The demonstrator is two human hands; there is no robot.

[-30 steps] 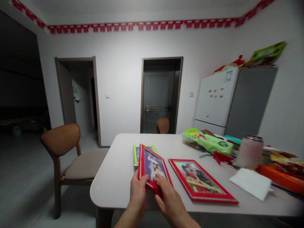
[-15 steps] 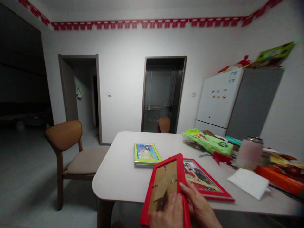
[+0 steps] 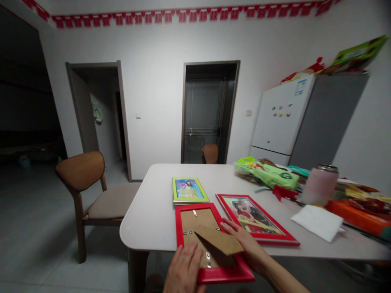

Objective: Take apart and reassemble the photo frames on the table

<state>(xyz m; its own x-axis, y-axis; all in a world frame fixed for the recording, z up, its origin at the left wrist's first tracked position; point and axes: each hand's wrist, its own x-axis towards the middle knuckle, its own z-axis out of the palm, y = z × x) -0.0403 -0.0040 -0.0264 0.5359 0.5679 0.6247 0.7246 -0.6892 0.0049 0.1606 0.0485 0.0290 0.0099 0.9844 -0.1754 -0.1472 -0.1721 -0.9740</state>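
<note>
A red picture frame (image 3: 183, 230) lies face down at the table's near edge, its brown backing and fold-out stand (image 3: 218, 240) showing. My left hand (image 3: 183, 270) rests flat on its near left corner with fingers stretched. My right hand (image 3: 241, 240) lies along the frame's right side, fingers extended beside the stand. A larger red frame (image 3: 259, 221) lies face up just right of it. A small green frame (image 3: 188, 190) lies face up just behind it.
The white table (image 3: 149, 219) carries snack packets (image 3: 265, 173), a pink cup (image 3: 319, 185), a white cloth (image 3: 317, 221) and an orange box (image 3: 360, 219) on its right. A wooden chair (image 3: 91, 191) stands left. A fridge (image 3: 290, 120) stands behind right.
The red frame was first held upright with its photo facing me, then turned over, and now lies face down on the table edge. Both hands went from gripping it to resting on it.
</note>
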